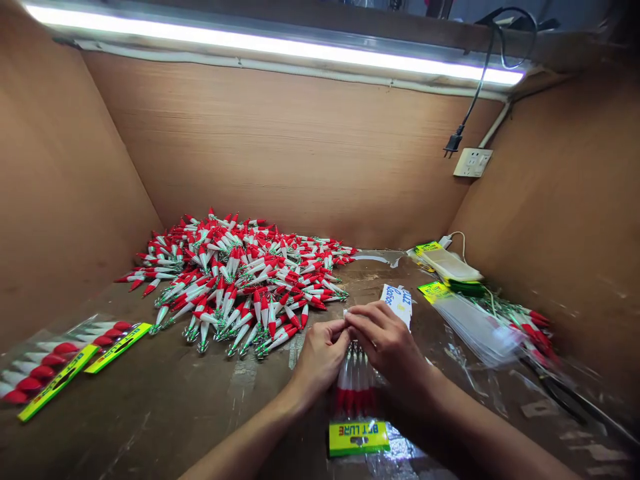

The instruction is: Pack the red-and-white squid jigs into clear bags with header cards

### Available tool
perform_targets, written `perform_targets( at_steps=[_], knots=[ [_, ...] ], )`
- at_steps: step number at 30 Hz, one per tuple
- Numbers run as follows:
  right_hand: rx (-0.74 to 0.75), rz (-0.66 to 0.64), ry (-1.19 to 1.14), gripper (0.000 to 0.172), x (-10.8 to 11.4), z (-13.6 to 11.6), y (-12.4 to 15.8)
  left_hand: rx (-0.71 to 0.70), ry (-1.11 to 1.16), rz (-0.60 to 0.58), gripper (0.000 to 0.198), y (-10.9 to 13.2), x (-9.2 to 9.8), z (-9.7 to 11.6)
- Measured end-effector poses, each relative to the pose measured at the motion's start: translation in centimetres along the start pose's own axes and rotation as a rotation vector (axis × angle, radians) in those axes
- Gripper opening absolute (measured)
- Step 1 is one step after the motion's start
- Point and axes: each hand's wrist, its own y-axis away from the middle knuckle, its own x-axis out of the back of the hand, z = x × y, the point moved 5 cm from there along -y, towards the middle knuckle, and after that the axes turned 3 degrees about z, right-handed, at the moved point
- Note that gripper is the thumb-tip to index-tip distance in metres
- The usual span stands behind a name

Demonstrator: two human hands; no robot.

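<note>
L hand (323, 353), R hand (390, 339) pinch lure pack (356, 393) at far end, equally nr; long axis twd counter's (200, 400) near edge.

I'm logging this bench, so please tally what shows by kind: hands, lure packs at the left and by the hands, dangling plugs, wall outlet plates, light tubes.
Hands: 2 (left hand, right hand)
Lure packs: 3 (far-left pack, neighbouring pack, middle pack)
Dangling plug: 1
Wall outlet plate: 1
Light tube: 1
Total: 8

Bagged lures (356, 390) white and red; header card (359, 449) yellow, green-edged; heaped lures (237, 267) red-white; wall (300, 147) tan.
</note>
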Motion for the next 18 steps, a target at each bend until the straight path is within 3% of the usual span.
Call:
perform_targets(
  at_steps=[5, 11, 14, 18],
  knots=[
    [0.021, -0.107, 0.08, 0.026, -0.6, -0.4, -0.1, -0.122, -0.306, 0.002, 0.023, 0.8, 0.1, 1.7],
    [0.011, -0.2, 0.189, 0.019, -1.2, 0.4, 0.7, -0.136, -0.363, -0.02, 0.024, 1.2, -0.3, 1.4],
    [-0.164, -0.112, 0.034, 0.019, -1.5, 1.6, 0.8, -0.093, -0.254, -0.052, 0.03, 1.1, -0.5, 1.2],
    [-0.557, 0.106, -0.296, 0.027, -0.2, 5.5, 0.0, 0.072, 0.124, -0.053, 0.031, 0.6, -0.6, 0.5]
  ],
)
